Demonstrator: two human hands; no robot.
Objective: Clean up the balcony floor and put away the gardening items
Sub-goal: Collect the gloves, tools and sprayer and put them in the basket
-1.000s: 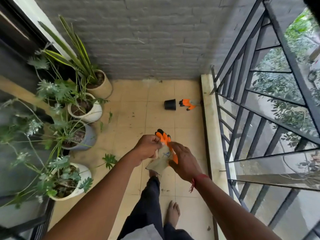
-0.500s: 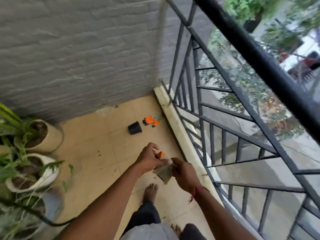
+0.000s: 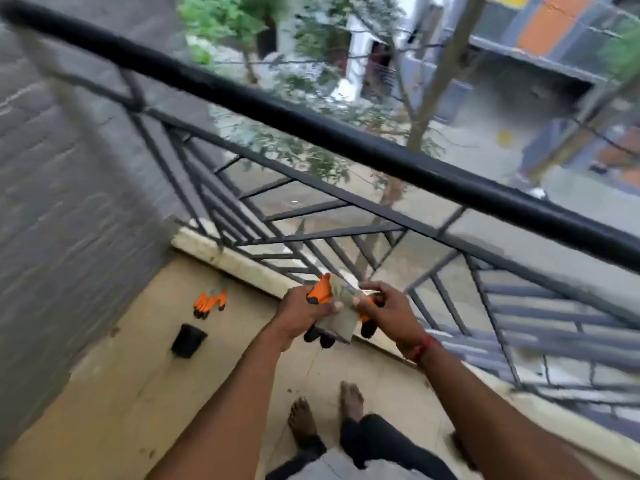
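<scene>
Both hands, left hand and right hand, grip a gardening glove beside the railing; a slip risks dropping it through.

Held glove — partly covered, blurred.

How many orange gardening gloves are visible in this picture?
2. The held glove is gripped between the left hand and the right hand, in front of the railing. The second glove lies on the floor, just beyond the black pot. Others may be hidden.
</scene>
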